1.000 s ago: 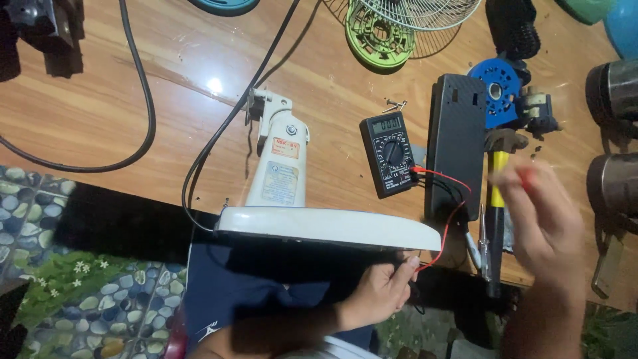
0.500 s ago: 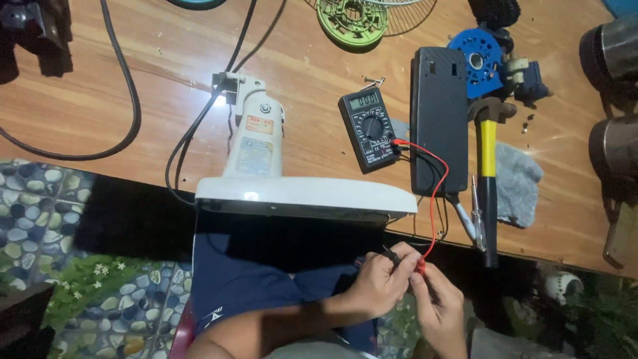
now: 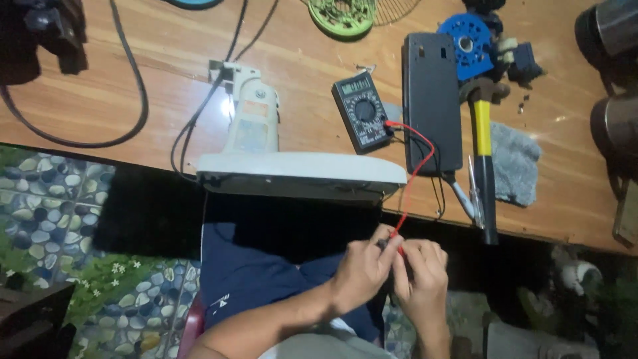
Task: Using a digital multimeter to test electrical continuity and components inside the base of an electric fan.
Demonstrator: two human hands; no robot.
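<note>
Both hands meet below the near edge of the wooden counter [image 3: 133, 100], over the lap: the left hand [image 3: 362, 269] and the right hand [image 3: 420, 279] are closed together around the ends of the red test lead [image 3: 422, 156] and a dark probe tip, fingers curled tight, though the exact thing pinched between them is too small and dim to make out. The red lead runs up from the hands, over the counter edge, and loops back to the small dark multimeter [image 3: 362, 112], which lies flat with its pale display at the far end and its round dial in the middle. Just left of the meter lies a white fan base [image 3: 299, 174], its long flat foot overhanging the near edge and its neck [image 3: 252, 113] pointing far, bearing a small orange label and a larger pale rectangular one (the print is unreadable). Just right of the meter lies a tall black rectangular housing [image 3: 432, 100]. Beside that, a hammer [image 3: 484, 146] with a yellow-and-black handle lies lengthwise, its head at the far end, next to a grey cloth [image 3: 515, 163]. A blue round plastic part [image 3: 470, 43] sits at the far right, a green round part [image 3: 345, 14] at the far middle, and a black cable [image 3: 136, 86] curves across the left.
</note>
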